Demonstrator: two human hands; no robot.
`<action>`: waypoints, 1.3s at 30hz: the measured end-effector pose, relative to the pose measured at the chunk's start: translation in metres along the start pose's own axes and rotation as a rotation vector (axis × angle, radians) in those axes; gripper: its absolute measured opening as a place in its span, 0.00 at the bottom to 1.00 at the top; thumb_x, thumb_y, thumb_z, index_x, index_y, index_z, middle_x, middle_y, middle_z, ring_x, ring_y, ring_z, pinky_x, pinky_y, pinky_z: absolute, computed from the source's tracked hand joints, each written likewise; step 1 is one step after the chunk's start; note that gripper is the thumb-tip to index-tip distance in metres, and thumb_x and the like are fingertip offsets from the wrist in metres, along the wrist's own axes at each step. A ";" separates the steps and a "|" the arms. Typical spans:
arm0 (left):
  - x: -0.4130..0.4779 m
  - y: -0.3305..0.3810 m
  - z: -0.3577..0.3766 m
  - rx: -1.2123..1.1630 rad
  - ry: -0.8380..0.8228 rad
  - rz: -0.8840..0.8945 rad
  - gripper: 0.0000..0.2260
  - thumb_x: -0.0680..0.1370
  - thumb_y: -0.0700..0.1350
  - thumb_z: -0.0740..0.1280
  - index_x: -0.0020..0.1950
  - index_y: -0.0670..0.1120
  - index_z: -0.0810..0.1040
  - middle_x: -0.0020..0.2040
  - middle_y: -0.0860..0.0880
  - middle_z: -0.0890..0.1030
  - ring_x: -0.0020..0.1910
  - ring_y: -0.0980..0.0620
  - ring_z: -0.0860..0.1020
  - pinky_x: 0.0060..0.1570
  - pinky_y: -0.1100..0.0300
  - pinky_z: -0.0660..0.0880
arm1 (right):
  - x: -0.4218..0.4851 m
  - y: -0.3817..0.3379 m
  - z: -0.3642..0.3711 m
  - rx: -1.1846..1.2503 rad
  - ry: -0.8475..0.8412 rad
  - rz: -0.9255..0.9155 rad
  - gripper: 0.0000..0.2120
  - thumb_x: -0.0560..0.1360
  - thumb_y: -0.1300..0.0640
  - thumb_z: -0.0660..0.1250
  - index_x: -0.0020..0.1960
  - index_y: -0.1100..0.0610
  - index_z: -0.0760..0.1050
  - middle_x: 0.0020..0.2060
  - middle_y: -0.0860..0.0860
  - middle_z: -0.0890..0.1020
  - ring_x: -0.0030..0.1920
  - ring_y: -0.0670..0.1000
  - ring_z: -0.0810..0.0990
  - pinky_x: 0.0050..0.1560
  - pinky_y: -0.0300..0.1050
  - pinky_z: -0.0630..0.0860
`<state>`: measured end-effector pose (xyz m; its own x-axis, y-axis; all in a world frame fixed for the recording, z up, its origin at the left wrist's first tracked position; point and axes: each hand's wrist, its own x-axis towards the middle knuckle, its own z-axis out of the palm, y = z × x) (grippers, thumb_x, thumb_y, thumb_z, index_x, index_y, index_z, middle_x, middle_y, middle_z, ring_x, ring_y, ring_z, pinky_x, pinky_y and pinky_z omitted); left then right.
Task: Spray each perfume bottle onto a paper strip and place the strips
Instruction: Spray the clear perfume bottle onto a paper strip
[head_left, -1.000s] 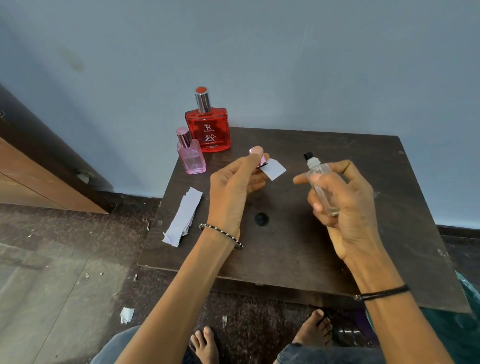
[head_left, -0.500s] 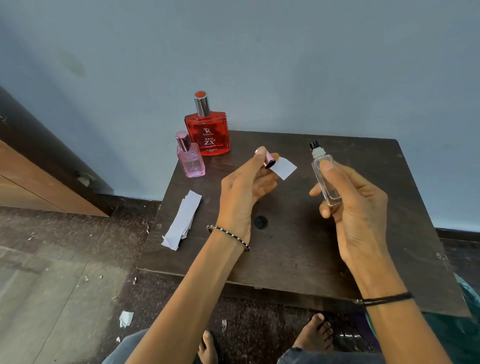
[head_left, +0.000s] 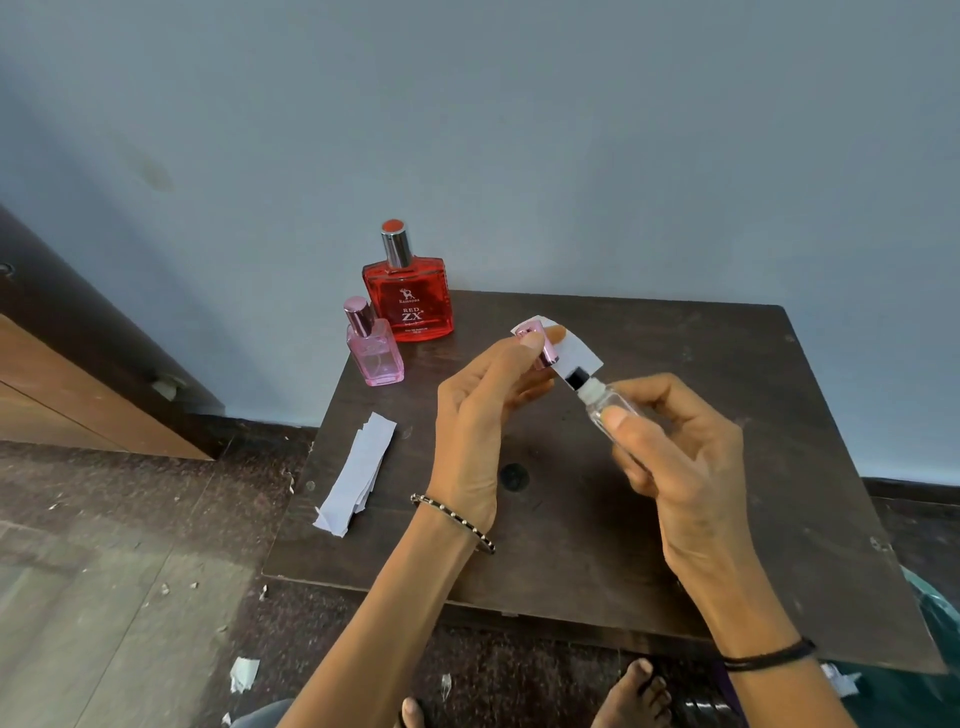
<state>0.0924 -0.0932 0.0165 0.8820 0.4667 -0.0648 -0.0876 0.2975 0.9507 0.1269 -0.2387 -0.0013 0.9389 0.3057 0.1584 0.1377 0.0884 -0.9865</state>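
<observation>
Head view: right hand (head_left: 670, 457) wraps the clear bottle (head_left: 610, 408), tilted so its black nozzle (head_left: 575, 378) sits right against the paper strip (head_left: 574, 353), likely so the spray lands on paper, not the table (head_left: 779, 441). Left hand (head_left: 483, 415) pinches that strip plus a pink cap (head_left: 537, 345) between thumb and fingers, probably the clear bottle's cap, kept off the nozzle. Spare strips (head_left: 358, 470) are stacked near the left edge. 2 capped bottles, red bottle (head_left: 408, 301) and pink bottle (head_left: 374, 348), stand at the back corner, out of the way. No strip visibly placed yet.
</observation>
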 end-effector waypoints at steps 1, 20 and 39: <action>0.000 0.000 0.000 -0.001 0.003 0.007 0.12 0.78 0.49 0.67 0.56 0.48 0.87 0.55 0.47 0.87 0.59 0.44 0.82 0.64 0.47 0.76 | 0.000 0.001 0.001 -0.025 0.001 -0.006 0.10 0.69 0.44 0.70 0.45 0.49 0.82 0.34 0.44 0.81 0.31 0.42 0.75 0.34 0.36 0.70; 0.002 0.005 -0.002 -0.124 0.010 -0.058 0.10 0.78 0.44 0.67 0.46 0.45 0.88 0.51 0.42 0.87 0.52 0.45 0.86 0.55 0.54 0.81 | 0.002 0.009 0.008 -0.550 0.150 -0.264 0.15 0.73 0.48 0.74 0.56 0.54 0.78 0.51 0.48 0.82 0.48 0.46 0.82 0.44 0.40 0.82; 0.003 0.002 -0.002 -0.050 0.038 -0.093 0.10 0.81 0.47 0.66 0.50 0.47 0.87 0.52 0.47 0.87 0.53 0.48 0.85 0.61 0.52 0.78 | -0.005 -0.005 0.009 -0.071 0.084 -0.054 0.16 0.70 0.49 0.76 0.50 0.57 0.76 0.40 0.55 0.83 0.29 0.53 0.81 0.30 0.44 0.80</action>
<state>0.0941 -0.0893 0.0180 0.8693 0.4661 -0.1642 -0.0304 0.3820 0.9237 0.1183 -0.2318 0.0036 0.9522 0.2217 0.2100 0.2076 0.0343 -0.9776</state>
